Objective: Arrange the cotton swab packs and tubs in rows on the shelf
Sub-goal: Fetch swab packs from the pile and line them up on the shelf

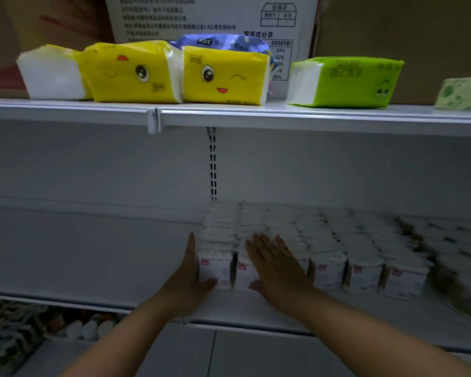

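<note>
Packs (326, 257) of swabs stand in rows on the middle shelf (93, 254), from the centre of the view toward 3 o'clock, each row running from front to back. The left hand (191, 276) is flat, fingers straight, pressed against the 9 o'clock side of the outermost row, with the thumb at its front pack. The right hand (275, 270) lies flat, fingers a little apart, on the front of the next row. Neither hand grips anything.

I think the risk is in the push. The packs look soft and light, so too much side pressure may buckle a row or tip a front pack over the shelf edge at 6 o'clock.

White content shows through the wraps, but blur hides whether any are tubs. At 12 o'clock, on the upper shelf (283, 115), tissue packs (223, 74) show white tissue at their ends. What the carton (201, 14) behind them holds is hidden.
</note>
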